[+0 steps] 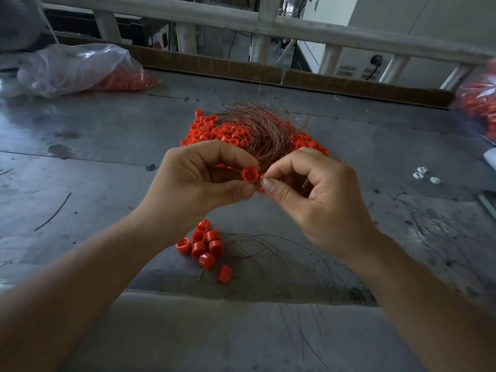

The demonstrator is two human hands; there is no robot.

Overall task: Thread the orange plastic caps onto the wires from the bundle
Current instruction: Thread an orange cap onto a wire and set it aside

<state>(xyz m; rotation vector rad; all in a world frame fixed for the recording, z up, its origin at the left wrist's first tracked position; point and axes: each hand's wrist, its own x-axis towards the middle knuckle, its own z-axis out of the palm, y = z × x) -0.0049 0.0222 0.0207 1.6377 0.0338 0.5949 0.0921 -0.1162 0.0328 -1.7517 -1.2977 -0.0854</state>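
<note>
My left hand [204, 175] pinches one orange cap [250, 174] between thumb and forefinger, its open end facing me. My right hand [314, 189] is pinched right beside the cap, thumb and forefinger closed on a thin wire that is too fine to see clearly. Behind both hands lies a bundle of thin brown wires [257, 127] on top of a pile of loose orange caps [214, 132]. Near my left wrist sits a small cluster of orange caps [205, 245] with wires [268, 248] trailing from them toward the right.
The grey metal table [94, 170] carries a clear bag of orange caps [80, 68] at the back left and another bag [480, 100] at the far right. Small white pieces [424, 176] lie at the right. A stray wire [53, 212] lies at the left. A railing [268, 28] runs behind.
</note>
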